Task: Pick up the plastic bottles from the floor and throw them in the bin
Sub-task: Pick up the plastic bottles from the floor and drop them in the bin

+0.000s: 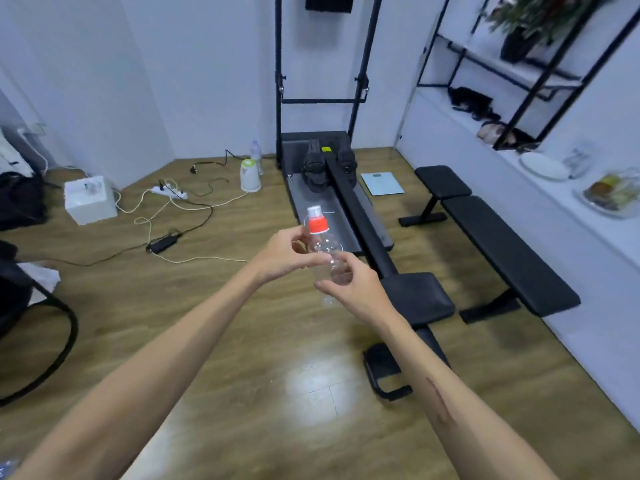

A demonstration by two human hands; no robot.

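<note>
Both hands hold a clear, empty plastic bottle (325,251) upright above the wooden floor (242,341): left hand (287,252) fingers pinch its shoulder, right hand (349,285) fingers wrap its lower body. A second bottle (255,152) stands by the wall.

A bottle (323,251) is held at the centre, above the floor (242,341). A kettle (250,175) stands at eleven o'clock, a second bottle (255,152) just behind it. A bench (498,251) lies at three o'clock.
</note>
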